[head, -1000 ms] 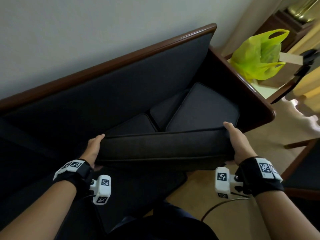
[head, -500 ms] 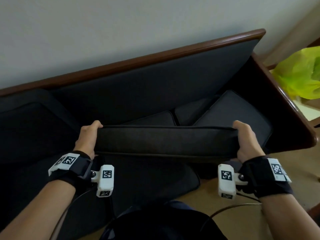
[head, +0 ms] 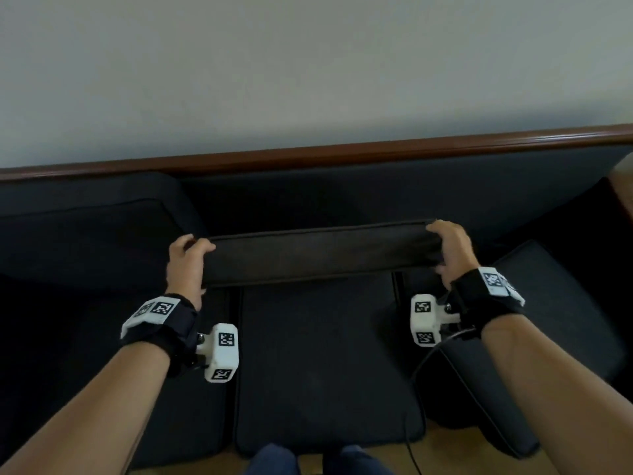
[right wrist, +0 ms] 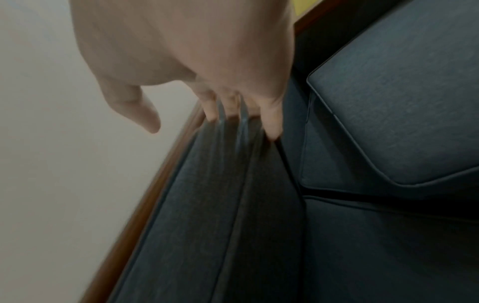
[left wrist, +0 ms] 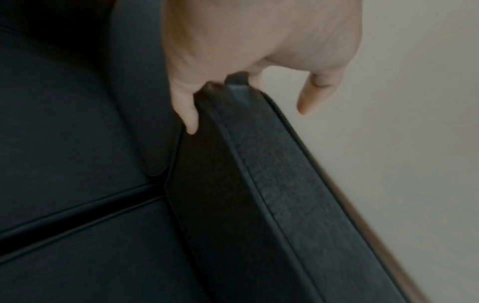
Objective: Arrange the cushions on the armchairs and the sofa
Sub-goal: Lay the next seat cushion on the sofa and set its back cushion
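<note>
Above the middle seat cushion (head: 325,365) of the sofa (head: 342,154), a dark back cushion (head: 318,257) is hanging edge-up, parallel to the wooden top rail and near the backrest. The left hand (head: 186,265) is gripping its left end, fingers curled round it, and the right hand (head: 452,250) is gripping the right end likewise. Another back cushion (head: 89,234) is leaning in place to the left, and a loose cushion (head: 555,303) is lying askew on the right seat.
</note>
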Demonstrator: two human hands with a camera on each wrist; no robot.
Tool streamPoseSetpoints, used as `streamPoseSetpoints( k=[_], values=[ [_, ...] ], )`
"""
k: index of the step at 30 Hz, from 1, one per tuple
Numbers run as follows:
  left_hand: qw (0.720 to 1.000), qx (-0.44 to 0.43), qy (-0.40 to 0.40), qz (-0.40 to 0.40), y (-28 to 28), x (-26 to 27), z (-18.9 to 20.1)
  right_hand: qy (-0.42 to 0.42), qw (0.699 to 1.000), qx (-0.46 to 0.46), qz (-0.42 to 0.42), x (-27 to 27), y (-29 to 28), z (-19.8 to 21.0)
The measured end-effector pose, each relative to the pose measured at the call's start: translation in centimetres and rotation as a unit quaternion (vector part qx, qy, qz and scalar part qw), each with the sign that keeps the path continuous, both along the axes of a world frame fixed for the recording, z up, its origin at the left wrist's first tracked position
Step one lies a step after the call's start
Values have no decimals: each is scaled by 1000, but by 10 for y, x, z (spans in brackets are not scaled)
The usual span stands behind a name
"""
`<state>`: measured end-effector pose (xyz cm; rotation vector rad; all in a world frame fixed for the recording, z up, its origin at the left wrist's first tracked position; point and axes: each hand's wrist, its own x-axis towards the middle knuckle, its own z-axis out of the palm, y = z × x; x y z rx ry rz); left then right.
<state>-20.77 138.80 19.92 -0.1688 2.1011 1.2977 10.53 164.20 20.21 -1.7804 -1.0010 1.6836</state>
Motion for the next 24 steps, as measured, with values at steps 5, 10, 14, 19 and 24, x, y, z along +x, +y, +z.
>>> streamPoseSetpoints(
  k=[5,10,14,19,24],
  values=[
    [999,26,15,-11,-1,-7,-18,-34,998,42,30,-33,-11,-28],
    [994,110,-18,-17,20,-34,-18,-55,994,87,25,-44,5,-30],
    [997,61,-32,-18,35,-54,-31,-122,989,46,73,-73,24,-24],
    [993,38,-31,-107,47,-41,-32,-96,988,20,120,-77,14,-48],
    [949,-103,-5,-299,14,-15,-47,-141,965,-6,223,-28,-28,-69]
  ],
)
